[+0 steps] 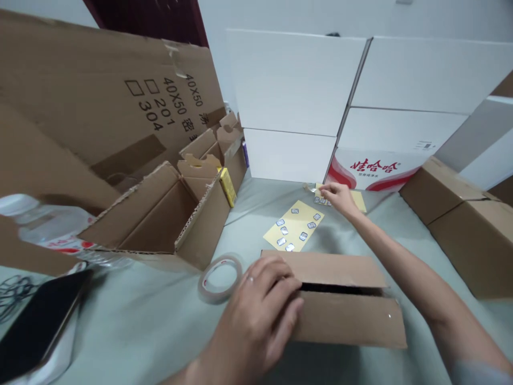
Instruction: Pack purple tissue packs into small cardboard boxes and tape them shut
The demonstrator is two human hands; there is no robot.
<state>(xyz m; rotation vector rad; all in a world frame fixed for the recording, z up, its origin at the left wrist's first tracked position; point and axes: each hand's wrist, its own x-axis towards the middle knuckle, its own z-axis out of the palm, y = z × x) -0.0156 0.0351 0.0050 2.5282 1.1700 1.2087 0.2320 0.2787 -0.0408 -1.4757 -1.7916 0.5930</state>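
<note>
My left hand presses on the left end of a small cardboard box, its fingers curled over the top flaps. A dark gap runs between the two flaps. Farther back, my right hand reaches over a yellow sticker sheet, thumb and fingertips pinched together at its left part. What they pinch, if anything, is too small to make out. A small shiny strip lies by those fingertips. Between box and hand rests another yellow sheet with several small blue-edged stickers.
A roll of clear tape lies left of my left hand. Open cardboard boxes with a yellow packet, a plastic bottle and a phone are at left. White cartons stand behind; a brown box is at right.
</note>
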